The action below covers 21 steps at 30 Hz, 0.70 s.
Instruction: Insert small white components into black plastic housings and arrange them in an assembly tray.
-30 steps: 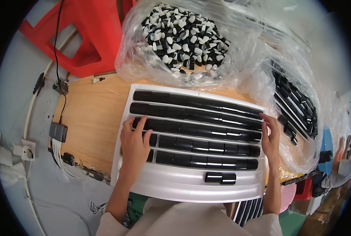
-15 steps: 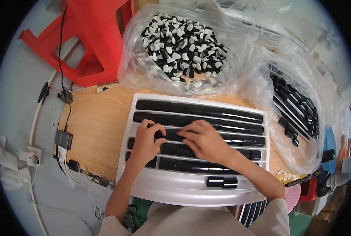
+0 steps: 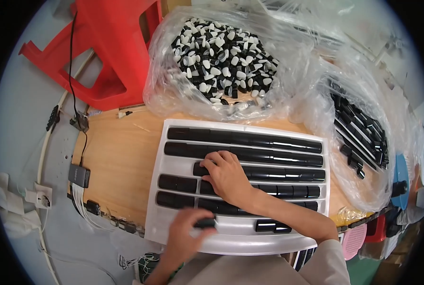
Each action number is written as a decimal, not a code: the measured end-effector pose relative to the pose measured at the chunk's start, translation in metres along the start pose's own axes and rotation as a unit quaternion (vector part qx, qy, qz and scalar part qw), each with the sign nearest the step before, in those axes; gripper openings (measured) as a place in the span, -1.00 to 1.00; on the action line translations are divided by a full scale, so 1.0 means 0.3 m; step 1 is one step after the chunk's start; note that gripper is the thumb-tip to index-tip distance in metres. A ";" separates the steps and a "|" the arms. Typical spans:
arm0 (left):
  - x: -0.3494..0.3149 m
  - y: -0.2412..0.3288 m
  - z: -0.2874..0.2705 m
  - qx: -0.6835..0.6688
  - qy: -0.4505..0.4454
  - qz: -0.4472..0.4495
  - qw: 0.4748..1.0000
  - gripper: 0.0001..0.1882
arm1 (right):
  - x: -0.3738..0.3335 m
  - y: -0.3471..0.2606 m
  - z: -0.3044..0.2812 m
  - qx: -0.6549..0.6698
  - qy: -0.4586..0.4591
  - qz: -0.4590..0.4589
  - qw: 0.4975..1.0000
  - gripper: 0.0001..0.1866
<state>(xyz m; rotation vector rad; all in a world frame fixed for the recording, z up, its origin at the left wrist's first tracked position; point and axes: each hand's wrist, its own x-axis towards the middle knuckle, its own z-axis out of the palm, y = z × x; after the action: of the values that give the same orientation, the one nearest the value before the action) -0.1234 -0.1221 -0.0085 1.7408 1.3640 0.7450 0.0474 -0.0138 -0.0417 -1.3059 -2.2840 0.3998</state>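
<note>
A short black tube (image 3: 205, 223) is pinched between the thumb and fingers of the person's left hand (image 3: 186, 236), over the near part of a silver tray (image 3: 250, 241); take the tray's middle as a clock's centre, twelve farthest from the body, and this is between seven and eight o'clock; that hand is blurred, so its exact contact cannot be told; the right hand (image 3: 228, 173), near the centre toward eleven, curls its thumb and fingertips over the nine-o'clock end of the third row of black tubes (image 3: 288, 174), perhaps to steady it; how firmly it presses, I cannot tell; five rows lie end to end in shallow grooves, which probably keep them from rolling; the third starts farther toward three o'clock than the others; two loose tubes (image 3: 273, 226) rest side by side between four and five, on the tray's near part; beyond the tray, a clear bag of black and white caps (image 3: 226, 61) lies open at twelve and another of black tubes (image 3: 359, 128) at two, both seemingly within reach; a wooden table (image 3: 112, 156) carries it all; a red plastic stool (image 3: 112, 57) stands between ten and eleven; a small dark box (image 3: 80, 175) with white wires sits at nine, at the table's edge.
</note>
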 end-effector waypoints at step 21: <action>-0.079 -0.041 0.126 0.077 0.027 0.055 0.995 -0.55 | -0.006 -0.060 0.018 -0.011 -0.009 0.016 1.000 -0.55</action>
<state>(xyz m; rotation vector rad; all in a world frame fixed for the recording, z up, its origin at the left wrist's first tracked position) -0.1044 -0.1521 -0.0380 1.9427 1.4022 0.7697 0.0322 -0.0243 -0.0382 -1.3572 -2.2905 0.3999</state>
